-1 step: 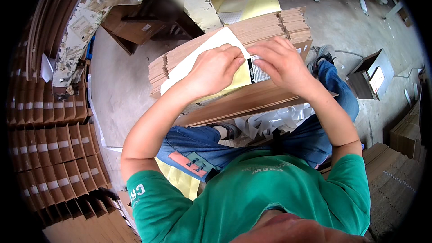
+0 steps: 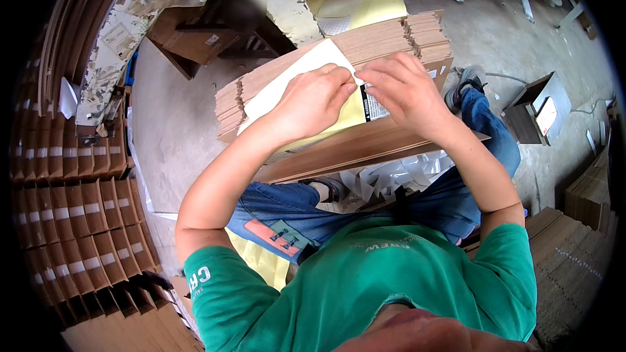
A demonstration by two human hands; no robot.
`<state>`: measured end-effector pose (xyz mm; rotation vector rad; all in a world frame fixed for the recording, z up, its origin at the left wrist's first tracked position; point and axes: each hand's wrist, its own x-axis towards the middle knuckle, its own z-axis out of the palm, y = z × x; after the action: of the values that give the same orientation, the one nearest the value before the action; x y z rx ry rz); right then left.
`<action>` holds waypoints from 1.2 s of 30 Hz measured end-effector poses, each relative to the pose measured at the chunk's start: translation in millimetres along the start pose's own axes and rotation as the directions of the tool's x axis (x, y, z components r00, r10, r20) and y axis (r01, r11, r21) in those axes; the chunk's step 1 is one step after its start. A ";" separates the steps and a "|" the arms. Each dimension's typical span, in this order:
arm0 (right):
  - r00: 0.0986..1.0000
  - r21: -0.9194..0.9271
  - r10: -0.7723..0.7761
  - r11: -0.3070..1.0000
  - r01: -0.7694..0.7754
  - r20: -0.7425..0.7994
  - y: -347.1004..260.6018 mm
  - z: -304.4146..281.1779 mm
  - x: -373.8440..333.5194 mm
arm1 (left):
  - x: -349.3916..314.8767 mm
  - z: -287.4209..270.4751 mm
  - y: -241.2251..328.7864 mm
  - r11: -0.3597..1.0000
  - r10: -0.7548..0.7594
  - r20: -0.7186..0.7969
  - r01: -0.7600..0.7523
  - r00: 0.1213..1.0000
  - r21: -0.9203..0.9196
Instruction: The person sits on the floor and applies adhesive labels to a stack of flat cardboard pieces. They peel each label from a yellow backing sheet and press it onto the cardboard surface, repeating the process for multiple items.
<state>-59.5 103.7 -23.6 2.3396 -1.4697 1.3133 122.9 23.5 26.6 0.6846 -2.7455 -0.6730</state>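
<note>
A pale yellow label sheet (image 2: pixel 306 68), with a black-and-white printed strip along its right part, lies across a stack of wood-coloured boards (image 2: pixel 381 36). My left hand (image 2: pixel 313 99) is closed on the sheet, its thumb and curled fingers gripping near the upper right edge. Right beside it, my right hand (image 2: pixel 404 94) has its fingers bent together at the same edge, next to the printed strip. Its fingertips pinch there, and what lies between them is partly hidden. Nearer to me, a long brown board (image 2: pixel 345 150) leans along the front of the stack.
Brown partitioned racks (image 2: pixel 78 215) stand on the left. A worn, paint-spotted table (image 2: pixel 114 45) is at the far left, with more yellow sheets (image 2: pixel 355 3) beyond the stack. On the floor at right sits a dark box (image 2: pixel 538 107); board stacks (image 2: pixel 561 254) lie nearer.
The label sheet's left end has shifted slightly up and right. My right fingertips have moved slightly left and down at the sheet's edge; my left hand looks the same.
</note>
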 end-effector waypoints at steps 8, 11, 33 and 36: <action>0.991 -0.109 -0.124 0.987 0.118 -0.057 -0.4 9.4 -6.7 | 5.3 3.3 -3.3 0.999 -0.034 0.020 0.034 0.999 -0.026; 0.986 -0.145 -0.150 0.980 0.138 -0.071 0.3 10.5 -9.3 | 8.0 7.0 -8.3 0.997 -0.056 0.032 0.058 0.998 -0.057; 0.555 0.601 0.746 0.264 -0.754 0.369 103.5 -19.3 -87.2 | 13.7 60.0 -71.6 0.725 0.195 0.443 -0.433 0.875 0.535; 0.435 0.451 0.759 0.210 -0.868 0.485 186.3 7.0 -164.7 | 8.4 105.2 -35.1 0.656 0.262 0.725 -0.668 0.637 0.351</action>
<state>-226.6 115.6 -207.5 1.8607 -3.0208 2.2052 94.9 31.4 -80.8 -0.3546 -3.5563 0.1920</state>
